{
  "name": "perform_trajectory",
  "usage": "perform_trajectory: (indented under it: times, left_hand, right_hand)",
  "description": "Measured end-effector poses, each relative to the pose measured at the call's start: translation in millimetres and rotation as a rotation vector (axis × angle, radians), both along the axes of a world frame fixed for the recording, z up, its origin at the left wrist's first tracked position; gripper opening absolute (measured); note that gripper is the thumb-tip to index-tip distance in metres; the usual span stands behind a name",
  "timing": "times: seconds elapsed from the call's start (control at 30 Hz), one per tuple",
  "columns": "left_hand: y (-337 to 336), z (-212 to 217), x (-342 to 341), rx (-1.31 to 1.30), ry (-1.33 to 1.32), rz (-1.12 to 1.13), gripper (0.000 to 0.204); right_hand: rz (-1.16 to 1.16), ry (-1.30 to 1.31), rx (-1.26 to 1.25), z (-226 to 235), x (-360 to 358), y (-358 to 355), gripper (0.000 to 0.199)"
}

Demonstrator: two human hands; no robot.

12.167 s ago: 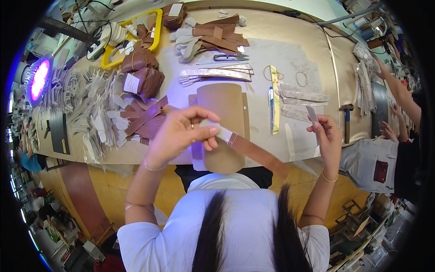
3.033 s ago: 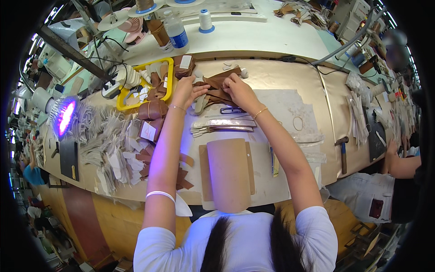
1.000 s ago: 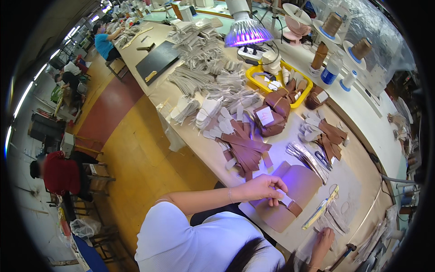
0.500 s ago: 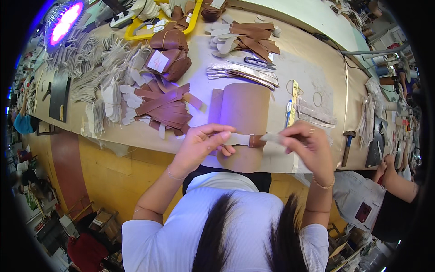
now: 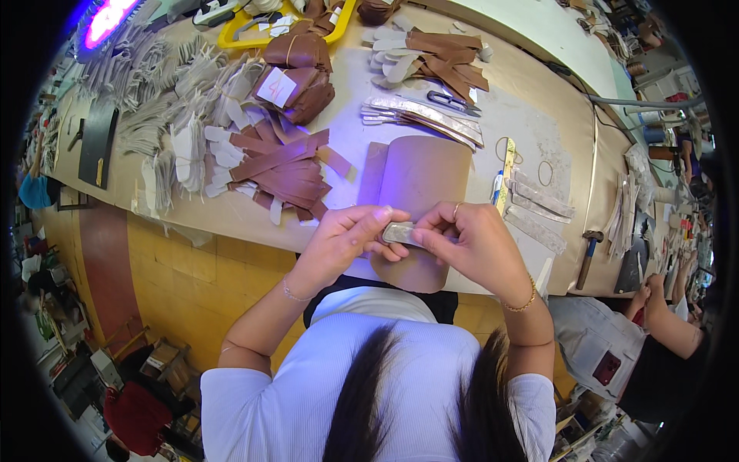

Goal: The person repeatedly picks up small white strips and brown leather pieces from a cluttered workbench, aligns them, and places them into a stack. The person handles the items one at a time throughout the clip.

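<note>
My left hand (image 5: pixel 344 240) pinches a small strap end (image 5: pixel 399 233) between thumb and fingers; its rounded tip is pale grey with a lighter edge. From the other side, my right hand (image 5: pixel 471 240) grips the same strap with thumb and index finger close together. Its further length is hidden behind my fingers. Both hands are over the near part of a brown curved form (image 5: pixel 428 173), which lies at the table's front edge. To the left lies a heap of brown leather strips (image 5: pixel 281 169) with pale ends.
Rubber-banded brown bundles (image 5: pixel 296 85) and pale strips (image 5: pixel 185 92) cover the left. Metal strips (image 5: pixel 423 119), thread snips (image 5: pixel 450 102) and a yellow ruler (image 5: pixel 506 173) lie beyond the form. A hammer (image 5: pixel 590 258) lies right, near another person's arm (image 5: pixel 671 312).
My right hand has moved left to meet my left hand at the strap. The strap's pale length and brown section, visible before, are now mostly covered by my fingers.
</note>
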State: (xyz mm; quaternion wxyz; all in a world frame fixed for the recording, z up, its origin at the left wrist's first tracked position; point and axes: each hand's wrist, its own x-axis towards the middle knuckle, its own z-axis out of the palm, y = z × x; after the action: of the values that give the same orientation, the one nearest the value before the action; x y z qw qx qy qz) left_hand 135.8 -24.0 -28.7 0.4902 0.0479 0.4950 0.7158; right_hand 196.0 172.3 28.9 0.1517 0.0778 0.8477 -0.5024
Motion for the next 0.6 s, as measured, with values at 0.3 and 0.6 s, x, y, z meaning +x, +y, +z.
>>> perform_trajectory:
  times: [0.3, 0.6]
  left_hand:
    - [0.1, -3.7, 1.2, -0.004, 0.017, -0.002, 0.03]
    - [0.7, -2.8, 1.7, 0.006, -0.003, 0.005, 0.032]
  right_hand:
    - [0.013, -0.025, 0.002, 0.3, -2.9, 2.5, 0.017]
    - [0.008, -0.138, 0.012, 5.9, -6.2, 3.3, 0.023]
